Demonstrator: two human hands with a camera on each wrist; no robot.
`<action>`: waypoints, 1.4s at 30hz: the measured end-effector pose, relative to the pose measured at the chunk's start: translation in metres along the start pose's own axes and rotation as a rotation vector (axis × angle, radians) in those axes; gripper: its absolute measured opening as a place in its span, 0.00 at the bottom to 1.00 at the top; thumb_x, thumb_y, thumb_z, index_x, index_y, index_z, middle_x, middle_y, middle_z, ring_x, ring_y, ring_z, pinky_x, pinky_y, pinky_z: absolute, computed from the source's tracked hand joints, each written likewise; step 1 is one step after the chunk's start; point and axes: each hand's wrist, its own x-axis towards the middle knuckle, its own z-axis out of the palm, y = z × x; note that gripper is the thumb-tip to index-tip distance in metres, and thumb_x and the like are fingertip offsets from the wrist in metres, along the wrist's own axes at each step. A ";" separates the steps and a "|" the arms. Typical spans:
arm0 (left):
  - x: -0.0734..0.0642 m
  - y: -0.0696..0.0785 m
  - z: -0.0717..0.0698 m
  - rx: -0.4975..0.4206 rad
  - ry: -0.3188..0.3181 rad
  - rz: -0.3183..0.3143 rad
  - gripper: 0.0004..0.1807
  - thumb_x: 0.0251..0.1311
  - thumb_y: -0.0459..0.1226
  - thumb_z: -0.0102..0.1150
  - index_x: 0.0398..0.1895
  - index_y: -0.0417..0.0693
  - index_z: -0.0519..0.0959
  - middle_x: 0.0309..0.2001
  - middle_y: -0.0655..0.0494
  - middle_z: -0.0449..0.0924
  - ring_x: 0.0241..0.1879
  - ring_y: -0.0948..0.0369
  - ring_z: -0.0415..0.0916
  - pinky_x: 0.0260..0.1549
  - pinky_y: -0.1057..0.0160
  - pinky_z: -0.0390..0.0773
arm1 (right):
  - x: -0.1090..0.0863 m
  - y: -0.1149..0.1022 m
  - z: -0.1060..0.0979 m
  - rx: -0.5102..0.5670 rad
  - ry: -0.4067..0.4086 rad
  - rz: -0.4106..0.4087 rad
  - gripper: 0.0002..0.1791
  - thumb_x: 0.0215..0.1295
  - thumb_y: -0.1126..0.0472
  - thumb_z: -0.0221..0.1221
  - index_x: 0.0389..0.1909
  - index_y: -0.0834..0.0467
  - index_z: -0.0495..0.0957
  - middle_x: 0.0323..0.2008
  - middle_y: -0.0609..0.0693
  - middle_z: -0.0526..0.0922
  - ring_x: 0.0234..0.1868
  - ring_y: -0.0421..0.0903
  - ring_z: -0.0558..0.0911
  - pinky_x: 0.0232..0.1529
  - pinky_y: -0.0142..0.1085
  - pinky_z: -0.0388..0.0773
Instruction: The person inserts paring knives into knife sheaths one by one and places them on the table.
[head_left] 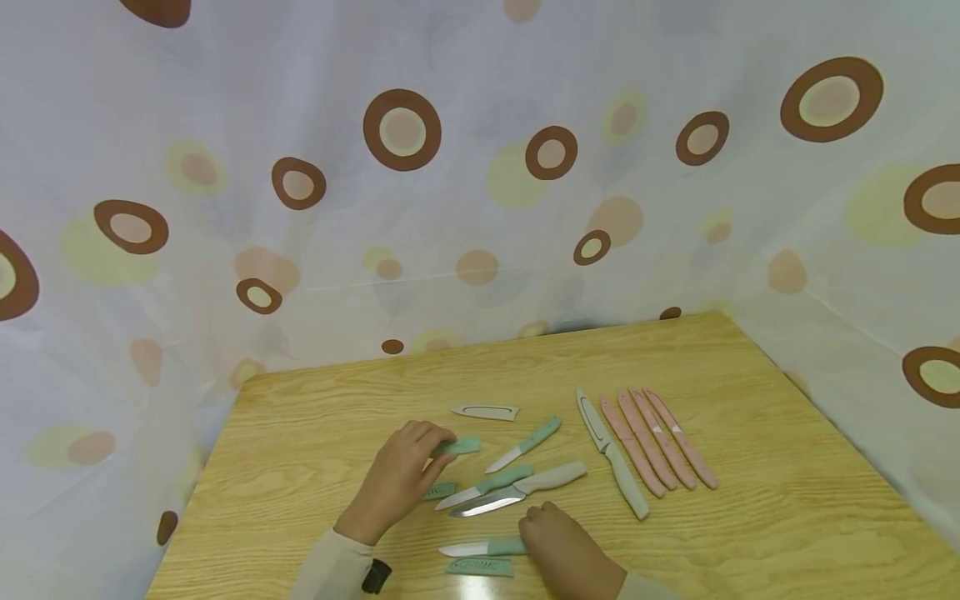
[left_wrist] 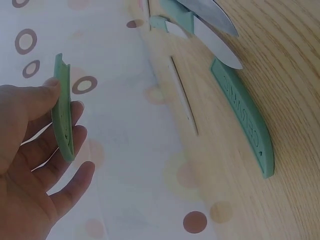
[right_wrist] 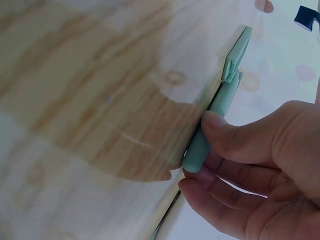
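My left hand [head_left: 397,475] pinches a green blade sheath [left_wrist: 63,115] between thumb and fingers, raised off the table. At the front, my right hand [head_left: 566,546] holds the green handle of a ceramic knife [right_wrist: 220,107] whose white blade points left. Beside that knife lies a green sheath [head_left: 480,567] with raised lettering. Another green lettered sheath [left_wrist: 245,120] rests on the table near my left hand. Between the hands, a green-handled knife [head_left: 510,477] lies against a cream-handled knife [head_left: 551,477] with a bare metal blade. Farther back is one more green-handled knife [head_left: 540,435].
A cream sheath [head_left: 486,412] lies toward the back of the wooden table [head_left: 300,433]. On the right, a sheathed cream knife [head_left: 626,483] sits beside several pink knives [head_left: 637,446] in a row. A dotted curtain [head_left: 450,208] surrounds the table's back and sides.
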 end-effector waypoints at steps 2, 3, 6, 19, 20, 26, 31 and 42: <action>0.000 0.000 0.001 0.000 -0.003 -0.002 0.12 0.55 0.36 0.68 0.43 0.44 0.80 0.40 0.58 0.81 0.40 0.62 0.76 0.39 0.63 0.79 | 0.000 0.000 0.000 -0.016 0.000 -0.004 0.11 0.45 0.70 0.73 0.26 0.60 0.79 0.26 0.48 0.79 0.28 0.40 0.75 0.33 0.27 0.79; -0.001 0.000 0.001 0.001 -0.003 -0.003 0.12 0.55 0.36 0.68 0.43 0.44 0.80 0.40 0.58 0.81 0.40 0.62 0.76 0.39 0.63 0.79 | 0.000 0.000 0.001 -0.020 0.000 -0.005 0.12 0.45 0.69 0.73 0.26 0.60 0.78 0.26 0.48 0.79 0.28 0.40 0.75 0.32 0.26 0.79; -0.001 -0.001 0.002 0.002 -0.005 -0.006 0.12 0.55 0.36 0.67 0.43 0.45 0.80 0.40 0.58 0.81 0.40 0.62 0.76 0.40 0.63 0.79 | 0.000 0.000 0.000 -0.023 -0.002 -0.006 0.12 0.45 0.69 0.73 0.27 0.59 0.78 0.27 0.48 0.79 0.28 0.40 0.74 0.33 0.26 0.79; 0.000 -0.004 0.003 -0.002 0.033 0.010 0.12 0.57 0.36 0.66 0.43 0.44 0.80 0.40 0.58 0.81 0.41 0.61 0.75 0.40 0.64 0.79 | -0.012 0.014 -0.026 0.041 0.142 0.092 0.12 0.52 0.70 0.68 0.38 0.64 0.79 0.37 0.52 0.81 0.39 0.48 0.79 0.45 0.39 0.81; 0.000 -0.004 0.003 -0.004 0.038 0.011 0.12 0.56 0.35 0.67 0.43 0.44 0.80 0.40 0.58 0.81 0.41 0.61 0.76 0.40 0.64 0.79 | -0.013 0.016 -0.029 0.045 0.174 0.107 0.13 0.51 0.71 0.68 0.38 0.65 0.79 0.37 0.52 0.81 0.38 0.47 0.78 0.44 0.39 0.81; 0.001 -0.006 0.002 -0.001 0.053 0.009 0.11 0.57 0.35 0.66 0.43 0.46 0.80 0.41 0.58 0.80 0.42 0.62 0.75 0.40 0.64 0.79 | -0.016 0.029 -0.044 0.043 0.302 0.215 0.14 0.46 0.73 0.71 0.34 0.64 0.79 0.33 0.52 0.80 0.33 0.44 0.78 0.37 0.34 0.81; 0.002 -0.006 0.002 -0.001 0.054 0.014 0.12 0.57 0.35 0.66 0.44 0.46 0.80 0.42 0.57 0.80 0.42 0.61 0.76 0.40 0.64 0.79 | -0.016 0.034 -0.049 0.038 0.345 0.242 0.13 0.46 0.74 0.70 0.33 0.66 0.79 0.32 0.54 0.81 0.34 0.47 0.79 0.38 0.37 0.81; 0.001 -0.003 0.007 -0.006 0.004 0.001 0.12 0.57 0.36 0.66 0.44 0.46 0.80 0.43 0.57 0.80 0.44 0.61 0.75 0.43 0.65 0.79 | -0.012 0.035 -0.046 0.061 0.365 0.218 0.13 0.45 0.75 0.70 0.32 0.65 0.79 0.31 0.53 0.81 0.32 0.45 0.78 0.34 0.34 0.80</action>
